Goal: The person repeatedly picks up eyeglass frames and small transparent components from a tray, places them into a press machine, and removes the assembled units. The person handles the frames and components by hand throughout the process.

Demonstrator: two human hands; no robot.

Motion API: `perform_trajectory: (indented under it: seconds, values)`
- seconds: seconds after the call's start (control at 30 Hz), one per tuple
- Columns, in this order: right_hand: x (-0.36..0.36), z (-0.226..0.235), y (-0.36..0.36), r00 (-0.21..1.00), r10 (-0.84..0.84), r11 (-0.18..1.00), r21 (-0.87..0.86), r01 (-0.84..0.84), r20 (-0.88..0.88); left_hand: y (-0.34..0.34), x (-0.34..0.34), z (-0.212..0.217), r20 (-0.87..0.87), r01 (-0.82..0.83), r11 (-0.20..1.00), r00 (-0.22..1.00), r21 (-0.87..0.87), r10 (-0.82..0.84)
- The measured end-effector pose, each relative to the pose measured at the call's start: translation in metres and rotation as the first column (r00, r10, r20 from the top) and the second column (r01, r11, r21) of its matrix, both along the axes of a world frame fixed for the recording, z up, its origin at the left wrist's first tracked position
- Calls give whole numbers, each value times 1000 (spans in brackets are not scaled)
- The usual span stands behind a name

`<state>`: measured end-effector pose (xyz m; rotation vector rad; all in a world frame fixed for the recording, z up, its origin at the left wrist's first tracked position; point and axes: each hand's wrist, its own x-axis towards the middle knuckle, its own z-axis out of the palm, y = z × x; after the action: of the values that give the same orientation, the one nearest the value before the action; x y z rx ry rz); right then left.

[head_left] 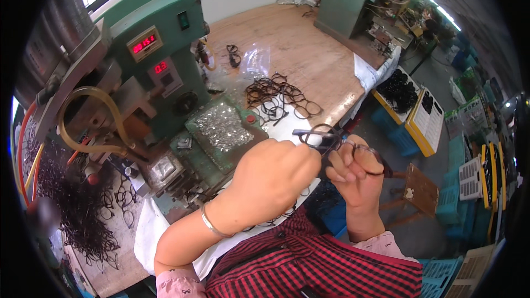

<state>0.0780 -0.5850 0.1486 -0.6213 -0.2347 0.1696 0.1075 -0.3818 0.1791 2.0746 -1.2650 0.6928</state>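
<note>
Right hand [354, 174] curled, gripping dark glasses frame [331, 142], right of green machine [176, 49]. Left hand [279, 171] closed beside frame, fingertips hidden, perhaps pinching it too. Frame pile [276, 94] on table [320, 60], right of machine.

The 2 hands, left hand [276, 171] and right hand [359, 187], are bare. A thin, silvery bangle [207, 221] circles the left wrist. Both forearms come out of pale pink sleeves [179, 282] printed with small dark bow-like motifs. Over the torso lies a garment [353, 267] in small red and black checks, with 1 dark round spot, perhaps a button, near its top
</note>
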Motion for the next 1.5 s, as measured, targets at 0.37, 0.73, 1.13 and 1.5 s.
perform_trajectory:
  seconds: [0.37,0.73,1.13,1.5]
  values:
    - [57,-33,-99,714,-680,714,-73,697,166,-16,34,-30,-236,-233,958,934,169,269]
    - [28,-37,33,532,-125,83,-525,847,838,11,8,-9,-866,-314,902,485,-298,-117]
    - [99,-120,116,611,252,-178,-584,792,751,146,-91,-65,169,-451,888,871,-92,460]
    - [150,-130,154,604,120,-42,-604,796,788,164,-66,-71,253,-491,870,848,49,465]
